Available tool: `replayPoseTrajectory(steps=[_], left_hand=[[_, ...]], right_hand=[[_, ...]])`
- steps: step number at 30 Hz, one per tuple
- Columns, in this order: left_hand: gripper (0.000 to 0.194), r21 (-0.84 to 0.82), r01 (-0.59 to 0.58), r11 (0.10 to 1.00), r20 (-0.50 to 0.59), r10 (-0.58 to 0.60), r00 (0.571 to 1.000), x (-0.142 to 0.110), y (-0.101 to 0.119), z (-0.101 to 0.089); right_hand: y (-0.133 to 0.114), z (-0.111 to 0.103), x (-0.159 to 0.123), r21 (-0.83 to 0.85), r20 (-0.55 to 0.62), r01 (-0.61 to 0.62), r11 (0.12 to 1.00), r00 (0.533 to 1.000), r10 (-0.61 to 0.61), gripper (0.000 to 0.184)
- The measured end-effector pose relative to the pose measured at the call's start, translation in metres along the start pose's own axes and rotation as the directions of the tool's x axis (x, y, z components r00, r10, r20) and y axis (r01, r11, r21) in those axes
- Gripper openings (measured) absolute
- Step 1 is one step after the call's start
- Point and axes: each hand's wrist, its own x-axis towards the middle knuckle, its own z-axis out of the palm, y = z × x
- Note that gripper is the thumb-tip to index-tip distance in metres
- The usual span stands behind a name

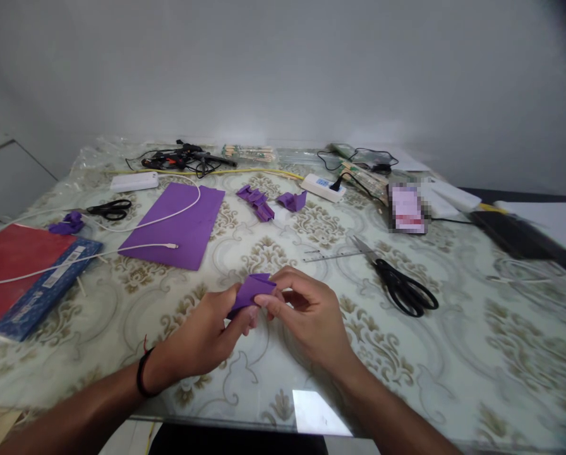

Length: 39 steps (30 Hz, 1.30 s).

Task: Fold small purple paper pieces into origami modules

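Observation:
A small folded piece of purple paper (251, 291) is held between both hands just above the glass-topped table (453, 354). My left hand (207, 338) pinches its lower left part, thumb on top. My right hand (306, 313) grips its right edge with curled fingers. A black band sits on my left wrist.
Black-handled scissors (399, 284) and a clear ruler (333, 255) lie to the right. A purple sheet (179, 224) with a white cable (136, 249) across it lies at the back left, beside folded purple pieces (259, 202), smaller scissors (110, 208), a power strip (321, 187) and a red and blue pack (27, 278).

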Motion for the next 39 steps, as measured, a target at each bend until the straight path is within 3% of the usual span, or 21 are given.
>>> replayPoseTrajectory(steps=[11,18,25,31,35,39], left_hand=[[0.025,-0.025,0.052,0.998,0.031,-0.051,0.998,-0.0003,0.0011,-0.0023],[0.032,-0.167,0.007,0.986,0.037,-0.001,0.999,0.0041,-0.0016,-0.0011],[0.034,-0.153,0.029,0.988,0.027,-0.026,0.999,0.0036,-0.0024,0.0005],[0.036,-0.107,0.037,0.994,0.025,-0.035,0.999,0.0037,-0.0011,-0.0002],[0.038,-0.124,0.042,0.991,0.021,-0.039,0.999,0.0041,-0.0003,-0.001],[0.04,-0.206,0.085,0.975,0.04,-0.078,0.996,0.003,-0.0004,-0.0025]], right_hand=[[-0.0009,-0.0045,0.0013,0.018,0.072,-0.015,1.0,0.997,0.014,0.033],[-0.0031,-0.0047,0.003,-0.049,0.131,0.035,0.998,0.991,-0.028,0.04],[-0.0028,0.0002,0.0016,-0.02,0.008,-0.013,1.0,1.0,0.014,0.03],[-0.0016,-0.0011,0.0003,0.026,0.028,-0.01,1.0,1.0,0.009,0.028],[-0.0021,-0.0017,0.0003,-0.009,0.073,0.06,0.998,0.996,-0.059,0.035],[-0.0009,-0.0024,0.0034,-0.003,0.012,0.063,0.998,0.998,-0.063,0.019]])
